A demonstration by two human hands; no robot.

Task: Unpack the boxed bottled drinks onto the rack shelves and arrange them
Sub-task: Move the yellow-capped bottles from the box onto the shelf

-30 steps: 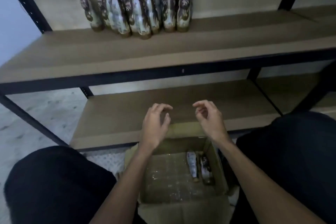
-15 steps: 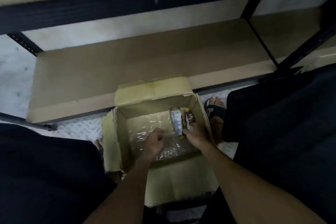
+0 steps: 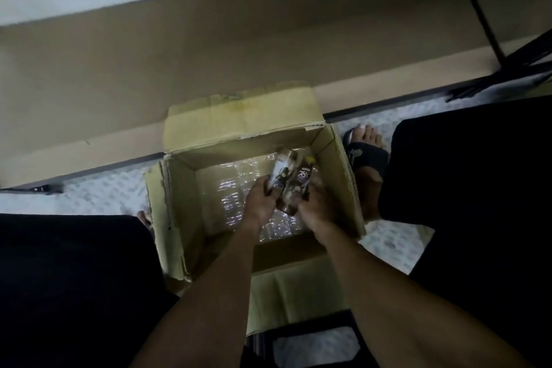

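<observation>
An open cardboard box (image 3: 334,164) sits on the floor between my knees, lined with crinkled clear plastic wrap (image 3: 233,194). Both hands are inside it. My left hand (image 3: 260,203) grips a bottle with a pale label (image 3: 280,170). Beside it, my right hand (image 3: 316,203) holds a dark brown bottle with a yellow cap (image 3: 301,185). The two bottles touch, caps pointing away from me. No other bottles show in the box.
The lowest rack shelf (image 3: 209,48), a bare brown board, runs across just beyond the box. A black rack upright (image 3: 478,9) stands at the right. My dark-clothed knees flank the box, and a sandalled foot (image 3: 364,152) rests right of it.
My view has dropped from the upper shelf of bottles to the box. Both hands went down into the box and each closed round one of the two bottles lying there, lifting them slightly.
</observation>
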